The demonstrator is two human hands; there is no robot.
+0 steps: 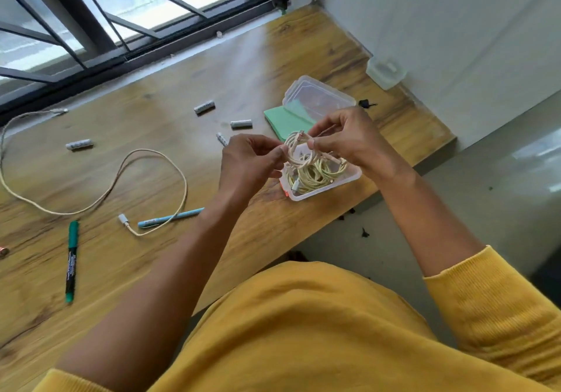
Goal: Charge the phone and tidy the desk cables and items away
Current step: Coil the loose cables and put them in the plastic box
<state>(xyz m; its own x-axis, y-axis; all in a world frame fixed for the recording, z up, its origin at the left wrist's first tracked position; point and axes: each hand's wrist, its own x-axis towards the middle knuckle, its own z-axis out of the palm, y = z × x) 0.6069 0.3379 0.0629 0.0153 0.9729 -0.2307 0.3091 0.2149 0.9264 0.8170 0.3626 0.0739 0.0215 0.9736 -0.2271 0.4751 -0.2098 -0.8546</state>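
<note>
At the far left of the wooden tabletop point(230, 67), a loose beige cable point(91, 206) runs from the window edge in open loops and ends at a connector near the front. A green marker point(71, 262) lies just below those loops, pointing toward the front edge. A light blue pen point(170, 218) lies to its right, crossed by the cable's end section. Four white batteries lie scattered further back — one at point(79, 144), one at point(204, 107), one at point(241, 123), one point(221, 139) partly hidden behind the left hand.

The left hand point(252, 164) and right hand point(349, 139) are raised together over an open clear plastic box point(349, 179). Both sets of fingers are closed in a pinch on a small coiled cable point(299, 152), the left at its left side, the right at its top. Coiled yellow cables point(315, 176) lie inside the box. Behind the box, its clear lid point(318, 97) rests on a green pad point(282, 120). No phone can be identified.
</note>
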